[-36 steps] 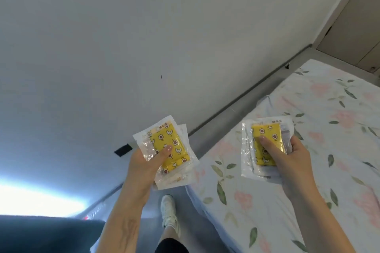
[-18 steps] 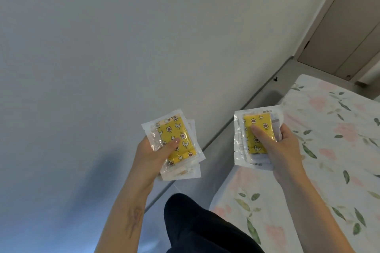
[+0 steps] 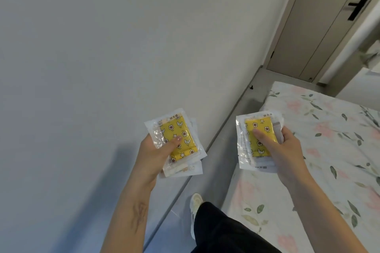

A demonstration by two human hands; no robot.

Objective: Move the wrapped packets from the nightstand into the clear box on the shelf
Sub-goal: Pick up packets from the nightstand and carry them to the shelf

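The left hand [image 3: 153,155] holds a small stack of wrapped packets [image 3: 177,141] at about 9 o'clock of the view's centre. Its grip is pinching: the thumb presses across the yellow patterned face of the top packet, while the fingers are hidden behind the stack. How many packets lie under the top one is hard to make out; the white edges of at least one more stick out at 5 o'clock of the stack.

The right hand [image 3: 285,150] holds a second stack of packets [image 3: 256,141] at about 3 o'clock. Its grip is also pinching, thumb flat on the yellow face, fingertips curling round the stack's edge at 3 o'clock. The printed text on the wrappers is too small to read.

The two stacks are well apart and held in the air, the left before a plain wall [image 3: 102,47], the right over the edge of a bed [image 3: 329,150] with a floral sheet. At 1 o'clock stands a door [image 3: 320,26] with a dark handle, cut off by the frame. At 6 o'clock a dark trouser leg [image 3: 222,230] and a white shoe [image 3: 195,201] show above the floor [image 3: 176,222].
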